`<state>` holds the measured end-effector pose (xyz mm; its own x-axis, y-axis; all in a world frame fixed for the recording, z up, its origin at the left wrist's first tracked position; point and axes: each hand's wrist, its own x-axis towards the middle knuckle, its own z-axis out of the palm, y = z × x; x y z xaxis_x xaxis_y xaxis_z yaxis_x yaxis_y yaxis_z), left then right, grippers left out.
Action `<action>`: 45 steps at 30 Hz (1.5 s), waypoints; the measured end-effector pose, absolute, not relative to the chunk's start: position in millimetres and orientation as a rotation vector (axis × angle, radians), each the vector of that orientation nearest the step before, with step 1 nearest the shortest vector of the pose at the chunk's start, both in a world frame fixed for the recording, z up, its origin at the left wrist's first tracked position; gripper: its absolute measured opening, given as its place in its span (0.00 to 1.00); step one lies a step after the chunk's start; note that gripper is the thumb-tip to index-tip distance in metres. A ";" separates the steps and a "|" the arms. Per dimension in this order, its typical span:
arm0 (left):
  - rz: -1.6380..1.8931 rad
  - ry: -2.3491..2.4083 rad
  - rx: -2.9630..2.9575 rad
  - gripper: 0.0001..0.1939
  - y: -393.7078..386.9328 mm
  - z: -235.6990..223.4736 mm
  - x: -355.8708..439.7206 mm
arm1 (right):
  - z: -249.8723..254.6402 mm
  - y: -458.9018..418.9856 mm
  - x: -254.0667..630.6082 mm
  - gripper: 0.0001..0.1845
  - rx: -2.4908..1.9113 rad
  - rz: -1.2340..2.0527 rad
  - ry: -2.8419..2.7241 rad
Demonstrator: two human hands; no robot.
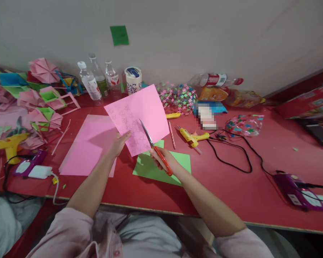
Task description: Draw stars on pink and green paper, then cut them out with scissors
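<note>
A pink sheet of paper (153, 111) with rows of small stars drawn on its left part is held up over the table. My left hand (120, 141) pinches its lower left edge. In my right hand (161, 157) are orange-handled scissors (163, 162), fingers wrapped round the handles. The blades lie across the front of the pink sheet, pointing up and left; whether they touch the paper I cannot tell. Beneath my right hand a green sheet (177, 166) lies on the red table. More pink paper (80, 154) lies flat to the left.
A yellow glue gun (192, 137), a pencil (172, 135) and a yellow cutter (173, 115) lie to the right. Bags of paper stars (181, 96), bottles (89, 82) and a cup (133, 79) line the wall. Folded paper pieces (44, 71) crowd the left; purple power strips (298, 190) trail cables.
</note>
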<state>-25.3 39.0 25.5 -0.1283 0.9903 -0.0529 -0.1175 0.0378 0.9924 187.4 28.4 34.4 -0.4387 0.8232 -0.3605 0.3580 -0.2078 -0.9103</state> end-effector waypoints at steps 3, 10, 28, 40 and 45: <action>1.335 1.223 0.966 0.26 41.5 20.9 -27.1 | 39.4 29.2 191.2 0.26 -1.386 1.808 -1.633; 1.337 1.265 0.991 0.27 45.0 15.4 -30.9 | 47.5 30.6 203.4 0.32 -1.075 2.088 -1.603; 1.261 1.271 1.038 0.30 38.7 19.1 -19.3 | 32.7 26.6 184.8 0.28 -1.391 1.772 -1.577; 1.193 1.273 1.055 0.29 36.6 28.2 -16.9 | 28.8 22.6 181.3 0.31 -1.462 1.736 -1.532; 1.134 1.268 1.069 0.28 37.3 21.6 -17.6 | 37.0 20.1 180.3 0.31 -1.450 1.704 -1.546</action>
